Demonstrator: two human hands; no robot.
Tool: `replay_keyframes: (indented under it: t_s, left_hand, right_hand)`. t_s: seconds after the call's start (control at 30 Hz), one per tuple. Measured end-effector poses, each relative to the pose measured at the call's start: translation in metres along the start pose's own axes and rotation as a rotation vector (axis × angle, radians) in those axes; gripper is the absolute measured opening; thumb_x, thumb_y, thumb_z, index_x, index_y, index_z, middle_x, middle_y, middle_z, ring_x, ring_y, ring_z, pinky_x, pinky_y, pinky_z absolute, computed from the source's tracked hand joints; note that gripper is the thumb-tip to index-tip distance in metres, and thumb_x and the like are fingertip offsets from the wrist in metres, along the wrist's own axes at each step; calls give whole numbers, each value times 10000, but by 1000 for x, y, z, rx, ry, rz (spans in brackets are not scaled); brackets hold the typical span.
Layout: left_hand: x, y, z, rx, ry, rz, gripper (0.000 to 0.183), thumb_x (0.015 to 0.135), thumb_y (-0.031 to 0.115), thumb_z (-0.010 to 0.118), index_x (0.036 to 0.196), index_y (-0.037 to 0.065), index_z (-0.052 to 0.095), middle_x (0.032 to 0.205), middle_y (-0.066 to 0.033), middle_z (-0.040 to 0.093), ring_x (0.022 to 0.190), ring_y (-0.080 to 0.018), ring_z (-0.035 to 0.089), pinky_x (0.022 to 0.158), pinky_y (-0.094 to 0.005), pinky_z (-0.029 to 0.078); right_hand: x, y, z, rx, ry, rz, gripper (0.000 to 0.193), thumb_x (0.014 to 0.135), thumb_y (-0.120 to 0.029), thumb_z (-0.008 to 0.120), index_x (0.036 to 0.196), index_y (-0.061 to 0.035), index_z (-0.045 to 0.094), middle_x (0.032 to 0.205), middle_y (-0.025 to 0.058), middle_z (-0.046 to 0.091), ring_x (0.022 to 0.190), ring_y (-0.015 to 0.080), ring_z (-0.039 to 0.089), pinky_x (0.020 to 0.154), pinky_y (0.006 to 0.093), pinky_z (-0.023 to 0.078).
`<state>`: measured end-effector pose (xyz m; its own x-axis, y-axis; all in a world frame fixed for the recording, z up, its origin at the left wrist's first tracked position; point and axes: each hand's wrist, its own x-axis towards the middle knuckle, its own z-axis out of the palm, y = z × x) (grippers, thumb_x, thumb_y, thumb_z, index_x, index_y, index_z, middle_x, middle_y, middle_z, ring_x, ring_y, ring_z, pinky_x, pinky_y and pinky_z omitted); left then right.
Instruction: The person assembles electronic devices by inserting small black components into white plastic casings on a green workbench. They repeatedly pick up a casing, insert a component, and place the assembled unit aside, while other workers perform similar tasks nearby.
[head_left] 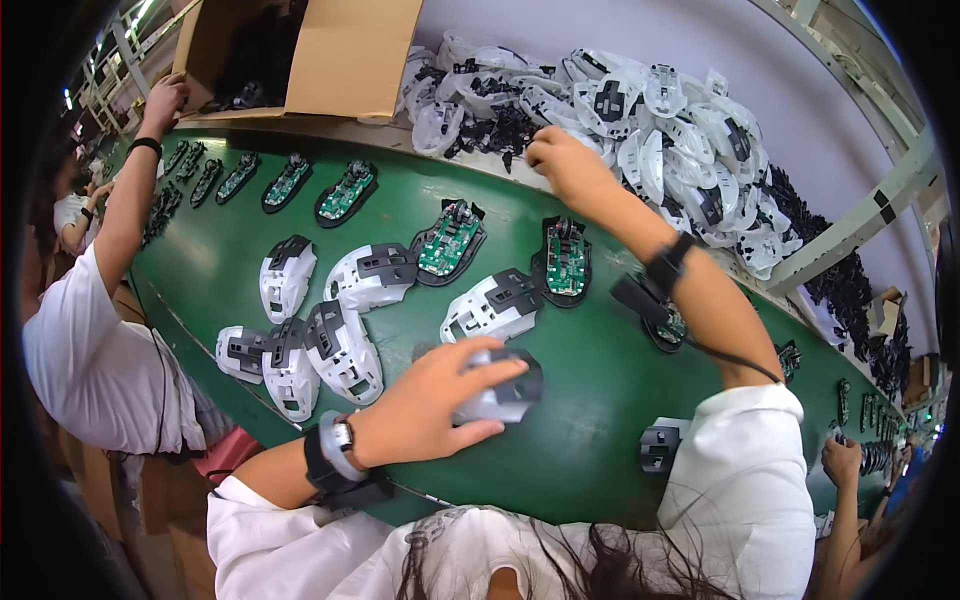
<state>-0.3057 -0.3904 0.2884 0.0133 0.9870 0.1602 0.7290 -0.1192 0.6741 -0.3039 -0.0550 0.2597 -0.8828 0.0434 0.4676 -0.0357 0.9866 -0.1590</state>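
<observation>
My left hand (430, 395) is closed over a white and dark grey mouse shell (526, 388), slightly blurred, above the green table near me. Farther off, my right hand (570, 168) reaches to a heap of small black plastic parts (490, 138). Its fingers are curled together, and what they pinch, if anything, is hidden. Beyond the left hand lies another mouse shell (492, 308), beside a black mouse base with a green circuit board (566, 262). A second such base (449, 244) sits to its left. Several more shells (343, 350) are grouped left of my left hand.
A large pile of white shells (690, 140) fills the ledge behind the table, with a cardboard box (355, 55) at far left. More circuit-board bases (347, 193) line the table (400, 200). One shell (660, 447) lies near my right elbow. Co-workers' arms (130, 200) show at both sides.
</observation>
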Motion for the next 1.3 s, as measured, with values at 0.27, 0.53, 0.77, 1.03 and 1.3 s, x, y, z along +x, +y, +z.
replay_keyframes:
  t_s: [0.27,0.53,0.77,1.03,1.3]
  left_hand:
    - [2,14,-30,-1554,158,-450,652,885,265,561,1409,-8,286,1313,-125,471,1135,-191,519,960,-335,423]
    - [32,38,-13,-1410,205,-463,465,883,168,579,1296,-5,455,1017,3,582,851,-43,539,771,-218,443]
    - [29,36,-11,-1447,288,-496,437,880,193,540,1248,-27,458,1113,-80,567,975,-137,566,854,-285,451]
    - [22,24,-13,-1449,238,-482,511,886,228,545,1323,2,406,1212,-97,535,1081,-161,541,916,-314,441]
    - [21,30,-7,-1294,393,-387,536,808,50,577,1316,18,410,1212,-77,528,1107,-138,512,943,-297,420]
  right_hand:
    - [-98,-105,-130,920,-347,590,208,881,0,430,1069,-38,512,966,31,548,854,121,546,724,266,464]
    - [-104,-176,-135,371,-221,131,251,753,-21,681,967,0,552,931,135,602,840,281,595,706,373,487]
    - [-97,-171,-123,257,119,-67,249,598,-86,778,821,-66,668,1160,134,585,979,304,547,814,396,464]
    - [-86,-169,-120,437,50,44,209,612,-94,790,803,-105,705,1270,135,551,1176,344,479,959,417,389]
    - [-88,-173,-109,360,0,60,189,636,-95,781,804,-86,694,1243,133,571,1198,338,481,941,454,377]
